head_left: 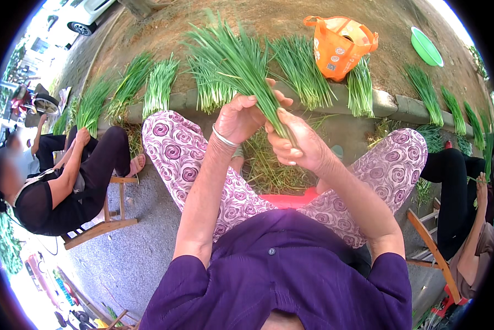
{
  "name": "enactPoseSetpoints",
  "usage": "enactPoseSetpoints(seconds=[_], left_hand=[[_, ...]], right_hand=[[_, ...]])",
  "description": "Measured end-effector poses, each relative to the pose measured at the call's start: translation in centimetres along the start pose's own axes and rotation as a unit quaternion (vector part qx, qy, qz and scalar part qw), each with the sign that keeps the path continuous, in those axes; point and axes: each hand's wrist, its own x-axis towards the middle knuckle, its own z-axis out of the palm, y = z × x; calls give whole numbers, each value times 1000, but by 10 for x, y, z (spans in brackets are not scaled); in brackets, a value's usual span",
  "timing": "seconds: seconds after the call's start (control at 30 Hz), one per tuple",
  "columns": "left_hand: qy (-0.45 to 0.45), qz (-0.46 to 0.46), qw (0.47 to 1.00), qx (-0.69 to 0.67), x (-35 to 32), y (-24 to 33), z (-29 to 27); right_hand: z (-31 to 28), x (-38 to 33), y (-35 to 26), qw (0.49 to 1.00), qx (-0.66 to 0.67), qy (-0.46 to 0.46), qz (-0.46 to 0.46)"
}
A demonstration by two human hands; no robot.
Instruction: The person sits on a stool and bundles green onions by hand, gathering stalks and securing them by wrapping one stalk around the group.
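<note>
A bunch of long green chives [249, 77] is held up in front of me, leaf tips slanting to the upper left and pale stem ends to the lower right. My right hand [304, 144] grips the lower stems, thumb on top. Higher up, my left hand [240, 118] is curled around the bunch from behind; its fingertips show on the far side, and a bracelet circles the wrist. Below, between my knees, lies a heap of loose trimmed stalks and yellowish leaves [274, 165].
Several chive bundles [303, 71] lie along the stone curb [387, 102] ahead. An orange bag [335, 49] stands among them, with a green basin [426, 47] farther right on the dirt. A seated person [49, 198] works at left, another [472, 242] at right, both on wooden chairs.
</note>
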Motion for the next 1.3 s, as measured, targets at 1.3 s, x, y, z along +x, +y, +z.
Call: enactPoseSetpoints(seconds=[1.3], left_hand=[[320, 55, 939, 116, 1, -32, -23]], right_hand=[[-7, 15, 17, 673, -629, 269, -282]])
